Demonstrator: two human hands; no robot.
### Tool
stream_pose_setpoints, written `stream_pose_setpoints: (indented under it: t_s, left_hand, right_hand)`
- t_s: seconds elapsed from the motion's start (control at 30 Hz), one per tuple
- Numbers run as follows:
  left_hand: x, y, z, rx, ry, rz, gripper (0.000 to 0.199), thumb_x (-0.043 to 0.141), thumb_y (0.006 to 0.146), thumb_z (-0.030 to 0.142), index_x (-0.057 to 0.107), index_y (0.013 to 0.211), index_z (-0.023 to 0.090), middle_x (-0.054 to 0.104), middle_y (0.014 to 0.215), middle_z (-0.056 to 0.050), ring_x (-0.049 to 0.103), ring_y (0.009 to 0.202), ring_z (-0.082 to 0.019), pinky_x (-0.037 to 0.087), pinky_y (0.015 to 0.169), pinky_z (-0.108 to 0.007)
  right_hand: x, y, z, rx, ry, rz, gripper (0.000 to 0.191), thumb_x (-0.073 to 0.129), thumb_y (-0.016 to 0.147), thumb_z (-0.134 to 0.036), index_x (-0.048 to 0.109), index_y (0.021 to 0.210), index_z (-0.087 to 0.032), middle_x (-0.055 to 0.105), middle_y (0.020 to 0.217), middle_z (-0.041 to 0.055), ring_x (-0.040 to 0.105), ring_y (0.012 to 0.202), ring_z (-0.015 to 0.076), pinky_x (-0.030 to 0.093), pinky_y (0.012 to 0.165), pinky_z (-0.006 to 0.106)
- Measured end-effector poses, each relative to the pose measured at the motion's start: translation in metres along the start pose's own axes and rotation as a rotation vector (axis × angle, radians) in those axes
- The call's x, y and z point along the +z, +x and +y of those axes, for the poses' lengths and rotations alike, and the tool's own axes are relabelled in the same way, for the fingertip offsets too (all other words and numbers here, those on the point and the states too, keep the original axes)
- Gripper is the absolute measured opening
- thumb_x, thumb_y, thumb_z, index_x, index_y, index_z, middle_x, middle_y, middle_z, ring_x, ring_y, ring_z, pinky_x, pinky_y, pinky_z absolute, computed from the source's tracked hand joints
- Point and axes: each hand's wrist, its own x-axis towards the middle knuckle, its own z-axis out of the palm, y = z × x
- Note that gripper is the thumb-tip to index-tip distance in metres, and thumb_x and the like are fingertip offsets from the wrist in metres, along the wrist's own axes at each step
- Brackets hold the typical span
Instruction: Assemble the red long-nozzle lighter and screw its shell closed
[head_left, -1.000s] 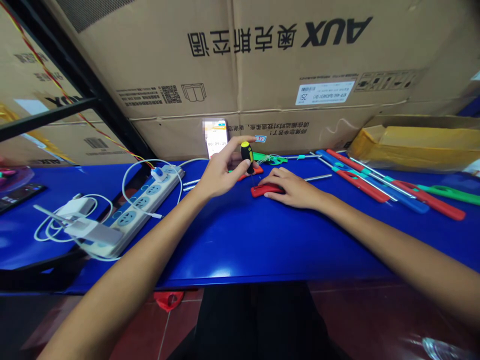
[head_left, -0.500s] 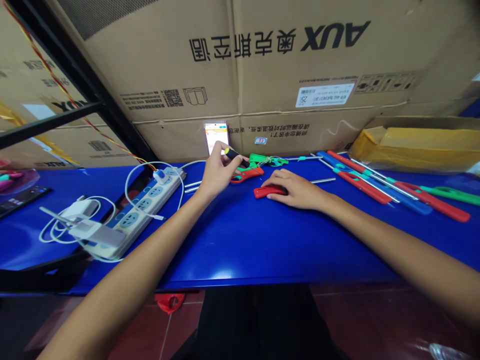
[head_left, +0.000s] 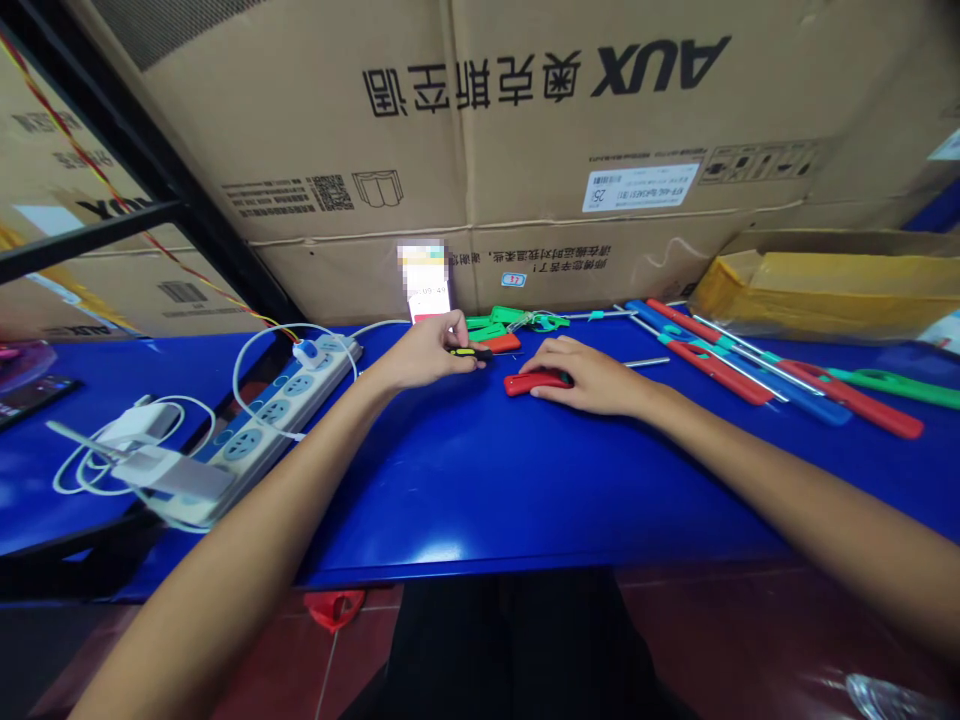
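My left hand [head_left: 431,348] has its fingers closed on a small black and yellow screwdriver [head_left: 471,353], held low over the blue table in front of a lit phone [head_left: 429,285]. My right hand [head_left: 581,377] is wrapped over a red-handled lighter [head_left: 525,383] on the table, its metal rod [head_left: 649,362] sticking out to the right. Behind the hands lie green pieces [head_left: 491,325] and an orange-red piece [head_left: 504,343], partly hidden by my left hand.
A power strip [head_left: 262,410] with white chargers [head_left: 176,472] and cables lies at the left. Red, blue and green lighters [head_left: 810,390] lie at the right, before a yellow-taped box [head_left: 817,290]. Large cartons [head_left: 525,150] stand behind the blue table [head_left: 450,500].
My left hand has moved slightly down and the screwdriver has gone from tilted to nearly level. My right hand stays on the red lighter. The view has shifted a little.
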Motion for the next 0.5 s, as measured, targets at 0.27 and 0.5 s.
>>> stream_pose_setpoints:
  t_s: [0.27,0.5]
  left_hand:
    - [0.0031,-0.0049,0.0055,-0.086,0.167,-0.168,0.027,0.077,0.076,0.023,0.065,0.100,0.022,0.074,0.082,-0.002,0.077,0.066,-0.021,0.063,0.058,-0.033]
    - [0.0031,-0.0023,0.0051,0.129,0.514,-0.116,0.021,0.072,0.074,0.022,0.071,0.095,0.022,0.077,0.088,-0.002,0.071,0.076,-0.020,0.056,0.070,-0.033]
  right_hand:
    - [-0.0005,-0.0004,0.0009,-0.002,0.013,-0.001,0.032,0.068,0.106,-0.044,0.075,0.133,-0.029,0.072,0.122,0.0092,0.063,0.118,0.0311,0.050,0.108,0.051]
    - [-0.0023,-0.0004,-0.0019,0.020,0.022,-0.006,0.032,0.067,0.105,-0.045,0.076,0.133,-0.031,0.071,0.121,0.0093,0.064,0.118,0.0319,0.050,0.108,0.052]
